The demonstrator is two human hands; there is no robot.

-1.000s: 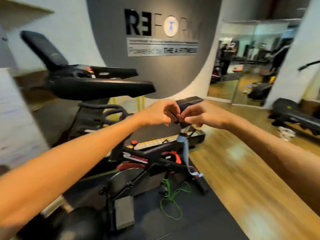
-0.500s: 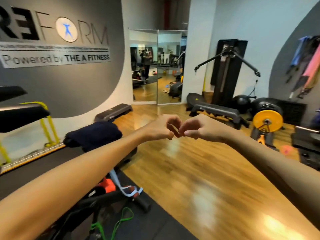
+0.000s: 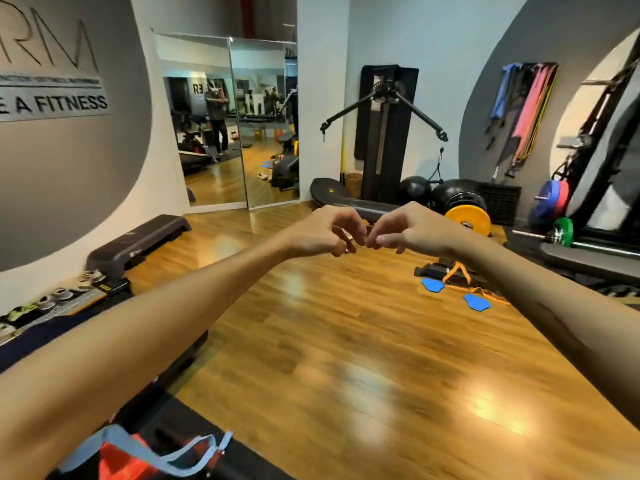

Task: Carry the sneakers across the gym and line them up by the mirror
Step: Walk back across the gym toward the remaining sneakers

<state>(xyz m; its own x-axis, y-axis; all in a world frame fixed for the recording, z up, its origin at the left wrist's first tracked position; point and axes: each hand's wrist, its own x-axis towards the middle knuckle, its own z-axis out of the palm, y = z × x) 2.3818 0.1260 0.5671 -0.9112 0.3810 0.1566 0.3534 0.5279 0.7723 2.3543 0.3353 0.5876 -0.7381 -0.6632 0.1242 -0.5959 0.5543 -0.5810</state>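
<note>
Several sneakers (image 3: 59, 294) lie in a row on the floor along the left wall, blurred. The tall wall mirror (image 3: 228, 123) stands at the far end of the wooden floor. Both my arms stretch out in front of me at chest height. My left hand (image 3: 322, 233) and my right hand (image 3: 408, 230) have curled fingers, and their fingertips touch each other. Neither hand holds a shoe. A small glint shows on a left finger; I cannot tell what it is.
A black step platform (image 3: 138, 240) sits by the left wall. A cable machine (image 3: 381, 133), a yellow weight plate (image 3: 467, 221), blue sliders (image 3: 433, 285) and a barbell (image 3: 562, 233) fill the right side. An exercise bike's strap (image 3: 138, 455) is at bottom left.
The view has swung right, from the exercise bike to the mirror and the wooden floor. My hands have stayed together, fingertips touching.
</note>
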